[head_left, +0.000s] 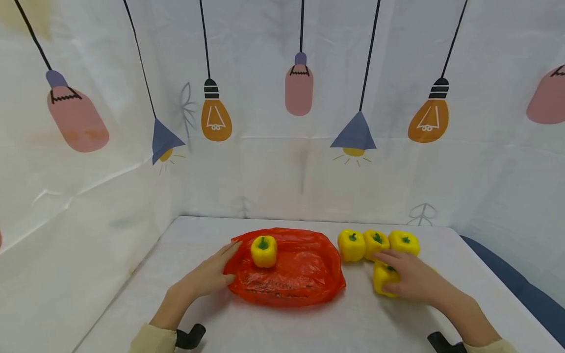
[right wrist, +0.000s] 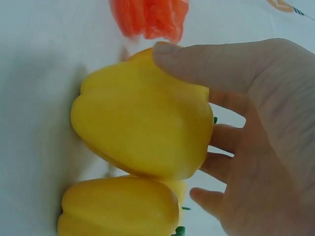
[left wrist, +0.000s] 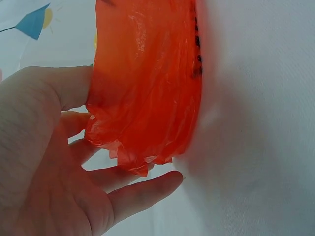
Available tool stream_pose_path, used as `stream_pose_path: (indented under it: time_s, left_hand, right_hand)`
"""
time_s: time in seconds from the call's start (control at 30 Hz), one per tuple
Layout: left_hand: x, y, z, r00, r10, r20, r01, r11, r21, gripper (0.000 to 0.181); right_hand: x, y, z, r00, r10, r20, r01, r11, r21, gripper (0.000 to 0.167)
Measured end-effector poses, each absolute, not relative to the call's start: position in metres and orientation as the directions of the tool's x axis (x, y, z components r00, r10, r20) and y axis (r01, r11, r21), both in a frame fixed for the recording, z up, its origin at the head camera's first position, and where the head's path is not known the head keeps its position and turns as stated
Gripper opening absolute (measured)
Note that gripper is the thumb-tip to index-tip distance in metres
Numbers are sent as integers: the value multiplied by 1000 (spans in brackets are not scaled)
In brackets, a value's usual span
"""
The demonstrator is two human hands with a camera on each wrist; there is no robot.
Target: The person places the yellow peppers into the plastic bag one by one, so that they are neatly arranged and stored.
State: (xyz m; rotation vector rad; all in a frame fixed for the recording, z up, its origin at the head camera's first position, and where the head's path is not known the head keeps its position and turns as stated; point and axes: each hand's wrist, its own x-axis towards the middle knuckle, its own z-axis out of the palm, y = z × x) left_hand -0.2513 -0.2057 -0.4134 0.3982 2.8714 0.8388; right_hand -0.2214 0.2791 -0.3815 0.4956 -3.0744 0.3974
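A red plastic bag (head_left: 304, 260) lies spread on the table, with one yellow bell pepper (head_left: 264, 255) upright on its left part. My left hand (head_left: 211, 274) is at the bag's left edge, thumb and fingers spread and touching the film; in the left wrist view some fingertips are hidden behind the bag (left wrist: 147, 88). To the right of the bag, my right hand (head_left: 412, 277) grips another yellow bell pepper (right wrist: 142, 113), thumb on one side and fingers on the other. That pepper's stem end faces the palm.
Three yellow bell peppers stand in a row behind my right hand: left (head_left: 351, 246), middle (head_left: 375, 241) and right (head_left: 403, 241). In the right wrist view another pepper (right wrist: 120, 206) sits beside the held one. A patterned white cloth (head_left: 273, 181) hangs behind the white table (head_left: 282, 333).
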Motion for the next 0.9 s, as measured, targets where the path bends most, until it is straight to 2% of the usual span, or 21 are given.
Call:
stream_pose_path:
  time_s: [0.23,0.47,0.67,0.9]
  left_hand:
    - [-252,-207,-416,-956,284,-69,203,817,540,71]
    - [-253,-208,-415,-953,297,-55,216,798,563,72]
    - [-252,-206,-413,-958,282,-52,204,798,567,73]
    - [-252,-206,-414,-958,281,-54,200,794,574,73]
  right_hand:
    - [-220,280,-382,-950,-310,-30,-292,919,-265,70]
    - [-217,282,-379,-954,-295,-53,-268,917,-295,76]
    - [-219,282,-381,-955,-296,-29,-276,918,-283,68]
    - [-219,272,-383,-951,-301,63,-305,898,-318,64]
